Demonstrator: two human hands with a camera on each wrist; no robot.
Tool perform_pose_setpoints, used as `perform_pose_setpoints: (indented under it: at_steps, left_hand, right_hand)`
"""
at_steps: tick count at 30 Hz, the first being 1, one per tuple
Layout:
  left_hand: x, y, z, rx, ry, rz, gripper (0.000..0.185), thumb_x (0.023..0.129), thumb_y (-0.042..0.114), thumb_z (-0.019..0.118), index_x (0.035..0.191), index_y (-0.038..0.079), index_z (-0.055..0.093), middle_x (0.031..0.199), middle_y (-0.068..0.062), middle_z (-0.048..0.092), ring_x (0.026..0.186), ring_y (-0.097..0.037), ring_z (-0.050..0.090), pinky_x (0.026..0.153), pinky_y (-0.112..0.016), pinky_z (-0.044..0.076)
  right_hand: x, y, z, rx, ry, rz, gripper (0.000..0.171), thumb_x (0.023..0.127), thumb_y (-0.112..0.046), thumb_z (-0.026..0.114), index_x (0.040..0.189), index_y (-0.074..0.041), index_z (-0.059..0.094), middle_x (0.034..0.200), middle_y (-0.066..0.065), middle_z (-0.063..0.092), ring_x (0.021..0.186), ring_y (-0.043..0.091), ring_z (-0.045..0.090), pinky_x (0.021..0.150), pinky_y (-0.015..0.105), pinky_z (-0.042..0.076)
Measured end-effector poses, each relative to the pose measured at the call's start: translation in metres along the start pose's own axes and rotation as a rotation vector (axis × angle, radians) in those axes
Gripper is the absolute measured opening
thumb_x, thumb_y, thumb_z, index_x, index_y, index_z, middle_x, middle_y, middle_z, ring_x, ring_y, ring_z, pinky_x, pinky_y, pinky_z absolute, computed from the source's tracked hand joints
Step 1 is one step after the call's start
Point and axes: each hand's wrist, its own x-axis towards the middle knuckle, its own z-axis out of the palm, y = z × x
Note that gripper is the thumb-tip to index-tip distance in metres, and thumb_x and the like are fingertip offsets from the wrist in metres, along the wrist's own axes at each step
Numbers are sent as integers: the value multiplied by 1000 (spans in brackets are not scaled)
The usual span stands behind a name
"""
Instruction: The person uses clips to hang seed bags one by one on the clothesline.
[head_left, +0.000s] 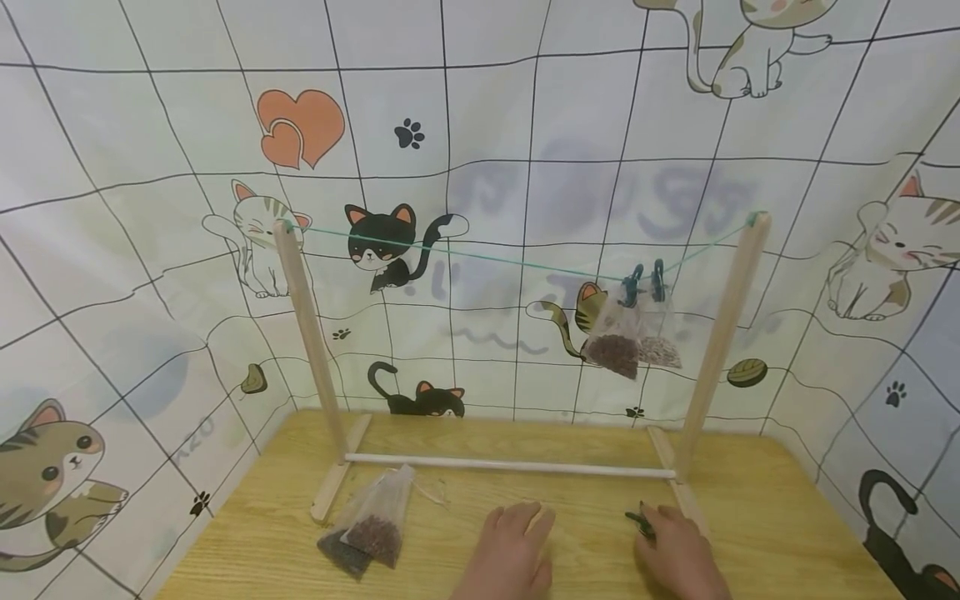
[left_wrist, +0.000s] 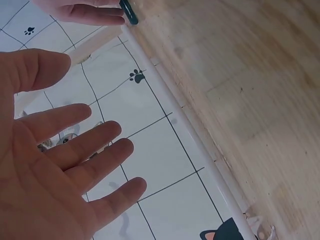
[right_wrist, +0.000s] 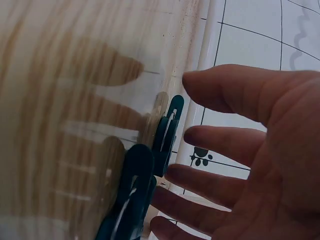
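Observation:
My left hand (head_left: 510,546) hovers over the front middle of the table, fingers loosely extended and spread, holding nothing. Farther right, my right hand (head_left: 678,550) is beside dark green clothespins (head_left: 641,523). In the right wrist view its thumb and fingers are spread, with one clothespin (right_wrist: 170,132) close to the fingertips and another (right_wrist: 130,195) nearer the camera; whether a fingertip touches them I cannot tell. Two mesh bags, one with reddish-brown contents (head_left: 378,533) and one with dark contents (head_left: 343,550), lie overlapping on the table at left.
A green string (head_left: 487,259) sags between two wooden posts (head_left: 311,342) joined low down by a white rod (head_left: 510,465). Near its right end, clothespins hold a bag of brown contents (head_left: 613,350) and a bag of paler contents (head_left: 660,348). Cat-print sheeting surrounds the wooden table (head_left: 247,533).

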Motion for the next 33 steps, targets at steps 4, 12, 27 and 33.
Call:
perform_pose_setpoints:
  at_steps: [4,12,27,33]
  left_hand:
    - [-1,5,3,8,-7,15,55,79,28,73,130,13,59,124,-6,61,115,-21,57,88,-49,51]
    - [-1,6,12,90,15,65,51,79,34,72,126,16,61,119,-3,63,110,-18,59,84,-42,52]
    - [2,-6,-8,-123,19,-15,43,83,22,72,122,7,64,115,-7,64,107,-21,60,88,-40,51]
    - [11,-6,-25,-287,-77,-113,37,92,34,64,120,10,66,110,-2,67,102,-18,63,85,-36,53]
  right_hand:
    - [1,0,1,-23,-11,4,43,81,-17,66,118,5,65,115,33,58,98,52,56,74,63,48]
    - [2,1,3,34,-62,40,13,77,-8,74,87,-6,66,86,8,55,75,24,50,60,40,45]
    - [1,-39,-4,484,40,29,16,84,-13,75,97,-11,67,103,4,65,78,9,61,66,24,51]
    - [-4,-72,-18,753,-12,12,26,88,-26,72,109,-12,67,110,6,66,84,14,66,73,29,53]
